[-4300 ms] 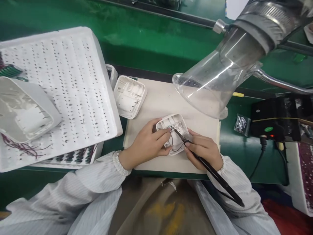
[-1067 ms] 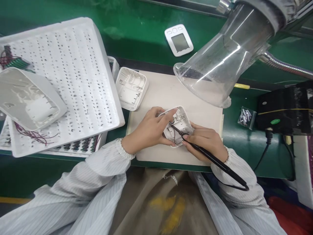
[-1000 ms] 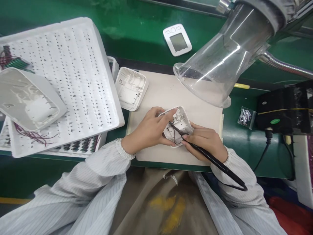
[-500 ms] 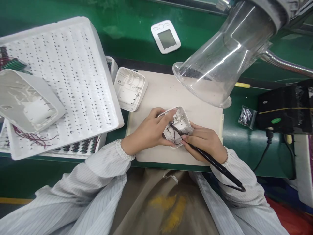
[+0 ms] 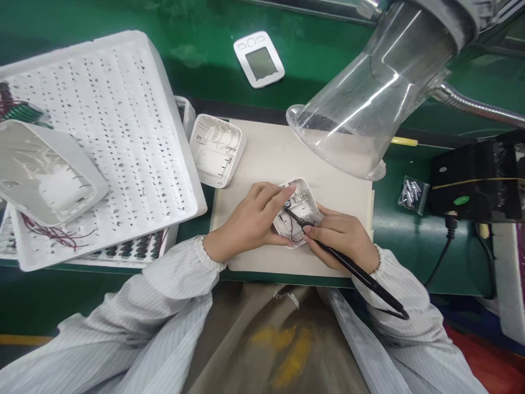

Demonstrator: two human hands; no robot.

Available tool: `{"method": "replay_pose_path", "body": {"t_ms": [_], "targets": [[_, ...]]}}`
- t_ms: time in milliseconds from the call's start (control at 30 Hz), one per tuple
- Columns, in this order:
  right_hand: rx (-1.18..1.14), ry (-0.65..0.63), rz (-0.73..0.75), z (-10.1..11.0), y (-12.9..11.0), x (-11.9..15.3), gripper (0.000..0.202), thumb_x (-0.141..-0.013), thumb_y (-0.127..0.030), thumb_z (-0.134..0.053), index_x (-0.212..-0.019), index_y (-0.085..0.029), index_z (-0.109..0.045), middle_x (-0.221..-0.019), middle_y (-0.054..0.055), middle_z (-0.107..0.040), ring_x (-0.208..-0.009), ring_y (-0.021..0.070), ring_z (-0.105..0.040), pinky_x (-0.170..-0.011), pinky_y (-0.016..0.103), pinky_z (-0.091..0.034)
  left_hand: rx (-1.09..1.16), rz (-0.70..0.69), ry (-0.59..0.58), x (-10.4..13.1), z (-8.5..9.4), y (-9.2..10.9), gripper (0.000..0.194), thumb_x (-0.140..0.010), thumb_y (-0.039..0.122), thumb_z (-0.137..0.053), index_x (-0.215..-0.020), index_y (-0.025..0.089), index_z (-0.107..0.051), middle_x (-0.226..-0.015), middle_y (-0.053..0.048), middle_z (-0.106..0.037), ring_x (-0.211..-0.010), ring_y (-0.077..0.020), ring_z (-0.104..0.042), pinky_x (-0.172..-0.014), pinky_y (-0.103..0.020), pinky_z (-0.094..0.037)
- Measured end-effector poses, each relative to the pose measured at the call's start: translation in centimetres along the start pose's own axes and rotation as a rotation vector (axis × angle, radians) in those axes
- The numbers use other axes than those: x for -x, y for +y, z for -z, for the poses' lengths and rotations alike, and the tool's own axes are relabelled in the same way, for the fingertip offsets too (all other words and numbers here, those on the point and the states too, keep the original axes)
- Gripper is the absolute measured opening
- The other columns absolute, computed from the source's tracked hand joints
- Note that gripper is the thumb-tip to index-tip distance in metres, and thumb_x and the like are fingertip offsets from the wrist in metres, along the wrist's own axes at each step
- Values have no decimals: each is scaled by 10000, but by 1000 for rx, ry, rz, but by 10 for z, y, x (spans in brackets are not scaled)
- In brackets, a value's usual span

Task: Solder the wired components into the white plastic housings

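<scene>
A small white plastic housing [image 5: 305, 209] lies on the beige mat, its open side facing up, with thin dark wires inside. My left hand [image 5: 258, 216] is closed around its left side, thumb at the lower edge and a fingertip at the upper rim. In my right hand [image 5: 346, 238] is a black soldering iron [image 5: 361, 276], held like a pen, its handle slanting down to the right. The iron's tip reaches into the housing near a small round metal part [image 5: 287, 204]. Whether the tip touches that part I cannot tell.
White foam trays [image 5: 123, 137] are stacked at left, bearing another housing [image 5: 77, 180] and wires. An open housing [image 5: 217, 152] sits at the mat's corner [image 5: 262, 131]. A clear fume hood [image 5: 348, 104] overhangs the mat. A screen panel [image 5: 259, 60], a parts bag [image 5: 413, 195] and a black box [image 5: 476, 183] surround it.
The camera view has shifted slightly, so the screen panel and hood appear farther left. Both hands keep their grips, and the iron's tip stays inside the housing.
</scene>
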State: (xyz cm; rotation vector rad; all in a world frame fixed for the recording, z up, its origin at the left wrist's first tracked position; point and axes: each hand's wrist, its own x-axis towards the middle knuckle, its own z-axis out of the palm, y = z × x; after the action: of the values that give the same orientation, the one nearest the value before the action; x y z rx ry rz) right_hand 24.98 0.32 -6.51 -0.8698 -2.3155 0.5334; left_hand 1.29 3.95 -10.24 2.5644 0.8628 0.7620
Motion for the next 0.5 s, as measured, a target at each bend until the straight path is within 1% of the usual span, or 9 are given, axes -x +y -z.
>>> {"method": "replay_pose_path", "body": {"t_ms": [167, 500], "targets": [[9, -6, -1, 0, 0, 0, 122, -923, -128, -563, -844, -195, -625, -643, -31, -567, -567, 114, -513, -1011, 412, -570, 9, 59, 19, 4, -1, 1, 1163, -739, 677, -730, -1597, 188, -115, -1293, -212, -474, -1181, -361, -500, -959, -516, -501], [29, -12, -21, 0, 0, 0, 169, -940, -146, -542, -800, -217, -604, -637, -36, -564, -563, 116, -510, -1010, 388, -569, 14, 79, 10, 5, -3, 0, 1206, -720, 684, -741, -1609, 225, -69, -1307, -194, -494, -1152, -346, -501, -964, -522, -492]]}}
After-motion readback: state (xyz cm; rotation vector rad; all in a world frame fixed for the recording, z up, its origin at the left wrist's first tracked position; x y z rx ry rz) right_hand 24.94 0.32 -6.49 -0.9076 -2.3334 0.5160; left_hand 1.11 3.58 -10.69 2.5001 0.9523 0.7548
